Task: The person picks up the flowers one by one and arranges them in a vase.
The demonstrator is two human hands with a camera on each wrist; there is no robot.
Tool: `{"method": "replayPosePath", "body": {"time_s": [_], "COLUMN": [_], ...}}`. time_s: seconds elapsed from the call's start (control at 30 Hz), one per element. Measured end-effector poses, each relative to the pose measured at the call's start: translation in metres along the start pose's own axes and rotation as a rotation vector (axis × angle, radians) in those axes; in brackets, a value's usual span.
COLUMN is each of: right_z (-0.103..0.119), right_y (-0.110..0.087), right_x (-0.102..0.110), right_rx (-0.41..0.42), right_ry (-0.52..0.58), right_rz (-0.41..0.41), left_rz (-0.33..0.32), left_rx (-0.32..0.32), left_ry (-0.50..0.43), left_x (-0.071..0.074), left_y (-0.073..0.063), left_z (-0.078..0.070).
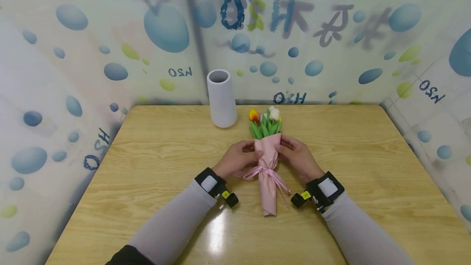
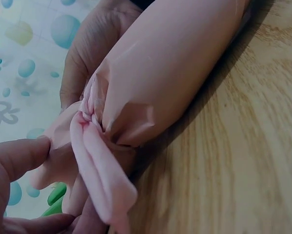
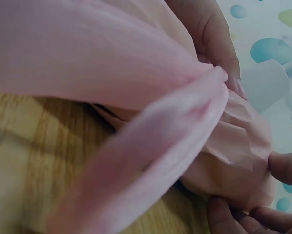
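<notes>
A small tulip bouquet in pink wrapping paper (image 1: 268, 195) lies on the wooden table, blooms pointing away from me. Orange-yellow and white tulips (image 1: 274, 113) with green leaves (image 1: 266, 129) stick out of its top. A pink ribbon (image 1: 262, 170) ties the wrap at its middle. My left hand (image 1: 237, 158) pinches the left upper edge of the paper, thumb in front and fingers behind. On the other side my right hand (image 1: 299, 158) pinches the right upper edge the same way. Close by in the right wrist view, a ribbon loop (image 3: 151, 161) hides part of the wrap.
A tall white vase (image 1: 222, 101) with an open top stands near the table's back edge, left of the blooms. The wooden table (image 1: 147, 162) meets a backdrop printed with blue and green drops (image 1: 165, 28) behind and at both sides.
</notes>
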State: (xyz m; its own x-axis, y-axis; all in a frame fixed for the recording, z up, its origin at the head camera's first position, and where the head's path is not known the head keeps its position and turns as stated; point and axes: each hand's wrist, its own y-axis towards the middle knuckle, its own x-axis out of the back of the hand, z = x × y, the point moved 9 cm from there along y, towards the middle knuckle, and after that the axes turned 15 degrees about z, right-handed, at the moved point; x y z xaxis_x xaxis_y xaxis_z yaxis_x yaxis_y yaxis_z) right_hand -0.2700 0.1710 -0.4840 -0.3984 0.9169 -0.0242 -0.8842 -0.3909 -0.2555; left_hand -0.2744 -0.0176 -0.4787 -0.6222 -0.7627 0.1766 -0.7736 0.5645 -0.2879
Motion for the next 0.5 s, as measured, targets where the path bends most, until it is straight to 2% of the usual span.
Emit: {"method": "replayPosePath", "body": {"time_s": [0.27,0.5], "right_z": [0.003,0.006], "right_y": [-0.001,-0.008], "right_x": [0.000,0.001], "right_rx": [0.014,0.033], "right_ry": [0.009,-0.016], "right_rz": [-0.009,0.009], "left_rz": [0.022,0.007], "left_rx": [-0.021,-0.003], "left_ry": [-0.031,-0.009], "left_x": [0.001,0.006], "left_y": [-0.001,-0.012], "left_z": [0.000,0.000]}}
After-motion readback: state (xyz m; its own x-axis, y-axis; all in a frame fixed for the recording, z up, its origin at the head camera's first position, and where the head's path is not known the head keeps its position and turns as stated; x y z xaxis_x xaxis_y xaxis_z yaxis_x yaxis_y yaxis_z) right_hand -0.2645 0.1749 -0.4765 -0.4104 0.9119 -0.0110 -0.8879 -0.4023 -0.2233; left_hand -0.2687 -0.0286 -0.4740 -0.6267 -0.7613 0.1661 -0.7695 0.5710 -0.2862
